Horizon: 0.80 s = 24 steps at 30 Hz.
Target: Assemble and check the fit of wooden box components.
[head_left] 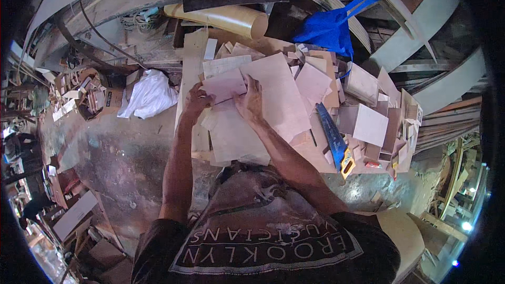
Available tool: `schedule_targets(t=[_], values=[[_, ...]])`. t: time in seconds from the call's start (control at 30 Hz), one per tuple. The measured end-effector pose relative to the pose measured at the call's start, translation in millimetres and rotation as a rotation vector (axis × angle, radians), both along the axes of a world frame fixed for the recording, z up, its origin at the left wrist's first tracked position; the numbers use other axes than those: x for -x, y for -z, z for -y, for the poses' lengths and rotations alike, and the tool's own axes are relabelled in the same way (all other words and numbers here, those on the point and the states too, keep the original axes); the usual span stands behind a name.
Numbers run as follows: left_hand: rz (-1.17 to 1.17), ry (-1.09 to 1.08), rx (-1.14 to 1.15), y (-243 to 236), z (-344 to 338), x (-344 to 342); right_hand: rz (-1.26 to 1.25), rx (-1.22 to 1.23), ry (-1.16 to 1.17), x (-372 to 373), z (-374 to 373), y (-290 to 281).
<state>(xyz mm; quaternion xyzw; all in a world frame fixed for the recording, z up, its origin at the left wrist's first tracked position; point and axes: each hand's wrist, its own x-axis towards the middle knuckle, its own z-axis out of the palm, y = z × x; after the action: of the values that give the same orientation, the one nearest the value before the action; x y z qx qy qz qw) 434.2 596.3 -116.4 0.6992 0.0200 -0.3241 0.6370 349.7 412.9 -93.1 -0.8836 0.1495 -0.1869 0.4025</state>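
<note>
Between my two hands is a small pale rectangular board (pixel 225 85), with a dark line along its near edge. My left hand (pixel 198 98) grips its left end with the fingers curled round. At the right end my right hand (pixel 250 98) holds it with the thumb and fingers. Beneath lies a large pale sheet (pixel 276 92) on the worktable, with other flat sheets under it. Another light panel (pixel 229 65) lies just beyond the held board. I cannot tell whether the board touches the sheet below.
A handsaw (pixel 332 134) with a blue blade and yellow handle lies to the right. Stacked board offcuts (pixel 371 125) crowd the table's right side. A blue bag (pixel 329 29) and a rolled yellowish sheet (pixel 226 19) are at the back. A white plastic bag (pixel 150 94) sits left.
</note>
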Motion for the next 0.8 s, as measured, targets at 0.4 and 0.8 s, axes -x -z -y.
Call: schedule_targets(t=[0.4, 0.8], values=[[0.003, -0.046, 0.228, 37, -3, 3, 0.268, -0.667, 0.461, 128, 147, -46], [0.111, -0.343, 0.401, -3, 29, 31, 0.336, -0.917, 0.524, 318, 143, 72]])
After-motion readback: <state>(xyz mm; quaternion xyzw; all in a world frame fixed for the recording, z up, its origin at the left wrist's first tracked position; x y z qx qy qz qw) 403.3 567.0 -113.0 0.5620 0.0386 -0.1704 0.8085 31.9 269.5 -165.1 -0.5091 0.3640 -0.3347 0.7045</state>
